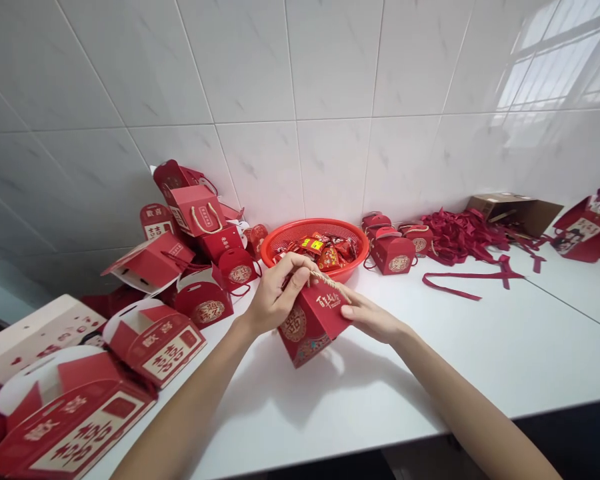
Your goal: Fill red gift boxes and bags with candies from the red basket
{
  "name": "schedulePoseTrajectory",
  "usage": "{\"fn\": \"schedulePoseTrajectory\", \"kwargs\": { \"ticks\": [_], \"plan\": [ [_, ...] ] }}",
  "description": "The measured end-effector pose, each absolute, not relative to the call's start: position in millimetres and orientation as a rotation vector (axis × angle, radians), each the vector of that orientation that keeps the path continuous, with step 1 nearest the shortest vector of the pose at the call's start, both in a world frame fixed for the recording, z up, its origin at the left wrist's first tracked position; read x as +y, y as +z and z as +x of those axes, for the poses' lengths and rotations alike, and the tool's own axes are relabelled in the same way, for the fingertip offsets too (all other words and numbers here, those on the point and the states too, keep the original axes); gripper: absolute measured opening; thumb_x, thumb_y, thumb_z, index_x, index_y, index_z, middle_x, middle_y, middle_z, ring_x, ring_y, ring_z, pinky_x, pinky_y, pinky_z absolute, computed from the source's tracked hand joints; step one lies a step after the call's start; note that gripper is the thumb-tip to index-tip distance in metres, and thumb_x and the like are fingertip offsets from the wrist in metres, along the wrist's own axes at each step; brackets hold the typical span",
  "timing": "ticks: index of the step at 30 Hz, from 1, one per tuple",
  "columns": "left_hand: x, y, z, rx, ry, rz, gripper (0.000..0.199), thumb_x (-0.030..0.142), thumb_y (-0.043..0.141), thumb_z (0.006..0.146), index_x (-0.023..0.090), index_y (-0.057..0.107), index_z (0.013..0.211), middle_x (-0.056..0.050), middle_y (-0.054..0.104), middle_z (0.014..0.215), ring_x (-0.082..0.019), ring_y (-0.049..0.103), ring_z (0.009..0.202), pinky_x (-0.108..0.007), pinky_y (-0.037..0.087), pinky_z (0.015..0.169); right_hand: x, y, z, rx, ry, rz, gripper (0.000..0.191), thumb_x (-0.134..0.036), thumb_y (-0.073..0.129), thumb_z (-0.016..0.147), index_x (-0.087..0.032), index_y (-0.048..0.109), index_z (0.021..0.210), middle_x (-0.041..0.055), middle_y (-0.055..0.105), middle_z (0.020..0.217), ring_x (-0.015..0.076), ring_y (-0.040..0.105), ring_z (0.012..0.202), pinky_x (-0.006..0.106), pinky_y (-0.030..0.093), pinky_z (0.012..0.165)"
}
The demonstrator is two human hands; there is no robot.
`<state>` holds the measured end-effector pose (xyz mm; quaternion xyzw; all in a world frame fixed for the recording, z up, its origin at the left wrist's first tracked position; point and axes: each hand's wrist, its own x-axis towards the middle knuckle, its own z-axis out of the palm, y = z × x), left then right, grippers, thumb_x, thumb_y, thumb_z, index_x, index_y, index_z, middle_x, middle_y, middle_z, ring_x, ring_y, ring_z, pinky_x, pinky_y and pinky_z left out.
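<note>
A red gift box [307,327] with gold Chinese lettering is held tilted above the white table, at the middle of the view. My left hand [283,293] is closed at its upper left edge, thumb and fingers near one end of the cream rope handle [333,283]. On the other side my right hand [367,313] grips the box's right edge, its thumb resting on the lettered face. The right fingers are partly hidden behind the box. Just beyond my hands stands a red plastic basket [315,223] of wrapped candies [325,250].
Several red boxes [200,210] are piled at the left, with larger ones [80,420] nearer. Small red boxes [393,252] stand right of the basket. Farther right lie dark red ribbons [460,233], a cardboard box [520,210] and red bags [583,230]. A tiled wall [330,160] bounds the table [480,353].
</note>
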<state>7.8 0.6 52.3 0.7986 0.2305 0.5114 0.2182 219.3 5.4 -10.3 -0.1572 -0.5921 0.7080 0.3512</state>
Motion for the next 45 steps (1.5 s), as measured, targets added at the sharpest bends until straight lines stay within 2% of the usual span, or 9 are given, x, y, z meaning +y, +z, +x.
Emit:
{"fn": "schedulePoseTrajectory", "kwargs": {
  "ticks": [6, 13, 20, 25, 30, 34, 36, 41, 45],
  "plan": [
    [-2, 45, 11, 0.497, 1.423, 2.533, 0.012, 0.016, 0.049, 0.099, 0.018, 0.061, 0.097, -0.005, 0.069, 0.088, -0.014, 0.066, 0.081, -0.026, 0.053, 0.074, 7, -16, 214, -1.657, 1.628, -0.362, 0.092, -0.032, 0.091, 0.065, -0.033, 0.043, 0.143, 0.0079, 0.053, 0.142, 0.0257, 0.056, 0.127, 0.04, 0.05, 0.102],
    [-6, 30, -1, 0.723, 1.26, 2.551, 0.015, 0.02, 0.051, 0.096, 0.018, 0.065, 0.09, -0.003, 0.071, 0.083, -0.014, 0.066, 0.075, -0.025, 0.052, 0.071, 11, -38, 211, -2.007, 0.729, -0.694, 0.036, -0.028, 0.069, 0.084, -0.024, 0.058, 0.119, 0.0106, 0.066, 0.119, 0.0257, 0.064, 0.108, 0.047, 0.053, 0.095],
    [-2, 37, -34, 1.35, 1.34, 2.352, 0.021, 0.032, 0.056, 0.09, 0.02, 0.066, 0.077, -0.003, 0.071, 0.088, -0.018, 0.066, 0.084, -0.029, 0.051, 0.082, -1, -20, 206, -2.093, 0.646, -0.639, 0.033, -0.034, 0.06, 0.093, -0.024, 0.059, 0.125, 0.0143, 0.053, 0.142, 0.0295, 0.05, 0.135, 0.049, 0.044, 0.109],
    [-5, 38, -52, 1.623, 0.964, 2.244, 0.026, 0.043, 0.059, 0.082, 0.022, 0.072, 0.072, -0.007, 0.072, 0.112, -0.025, 0.066, 0.104, -0.037, 0.05, 0.094, -11, -24, 186, -2.185, 0.504, -0.689, 0.036, -0.036, 0.051, 0.1, -0.024, 0.058, 0.134, 0.0152, 0.051, 0.146, 0.0273, 0.039, 0.145, 0.048, 0.042, 0.112],
    [-11, 40, -59, 1.568, 0.776, 2.149, 0.034, 0.048, 0.058, 0.083, 0.021, 0.067, 0.065, -0.003, 0.074, 0.083, -0.023, 0.068, 0.085, -0.032, 0.054, 0.08, -20, -31, 173, -2.26, 0.35, -0.644, 0.035, -0.037, 0.051, 0.1, -0.024, 0.063, 0.131, 0.0162, 0.039, 0.156, 0.0298, 0.042, 0.142, 0.052, 0.041, 0.112],
    [-13, 37, -51, 1.269, 0.799, 2.151, 0.018, 0.03, 0.063, 0.08, 0.022, 0.075, 0.09, -0.003, 0.077, 0.093, -0.022, 0.07, 0.085, -0.03, 0.055, 0.075, -21, -31, 169, -2.232, 0.486, -0.79, 0.042, -0.046, 0.048, 0.1, -0.025, 0.062, 0.134, 0.0158, 0.04, 0.156, 0.0328, 0.038, 0.144, 0.056, 0.038, 0.113],
    [-14, 34, -48, 1.166, 0.794, 2.126, 0.036, 0.023, 0.066, 0.077, 0.023, 0.073, 0.113, -0.005, 0.076, 0.113, -0.024, 0.071, 0.096, -0.03, 0.056, 0.078, -20, -29, 170, -2.133, 0.581, -0.891, 0.043, -0.048, 0.046, 0.1, -0.025, 0.062, 0.133, 0.0149, 0.042, 0.155, 0.0331, 0.038, 0.144, 0.057, 0.036, 0.114],
    [-17, 30, -52, 1.122, 0.653, 1.979, 0.074, 0.027, 0.076, 0.073, 0.026, 0.053, 0.144, -0.01, 0.055, 0.147, -0.028, 0.064, 0.12, -0.032, 0.057, 0.086, -14, -20, 181, -1.844, 0.913, -0.944, 0.047, -0.06, 0.048, 0.096, -0.021, 0.068, 0.08, 0.009, 0.069, 0.103, 0.0272, 0.061, 0.105, 0.042, 0.051, 0.09],
    [-19, 29, -53, 0.997, 0.575, 1.913, 0.089, 0.032, 0.083, 0.07, 0.028, 0.045, 0.149, -0.012, 0.055, 0.147, -0.03, 0.062, 0.123, -0.033, 0.056, 0.088, -10, -15, 192, -1.637, 1.285, -1.005, 0.056, -0.069, 0.057, 0.087, -0.02, 0.055, 0.059, 0.0004, 0.057, 0.06, 0.0169, 0.055, 0.059, 0.031, 0.046, 0.058]
  ]
}}
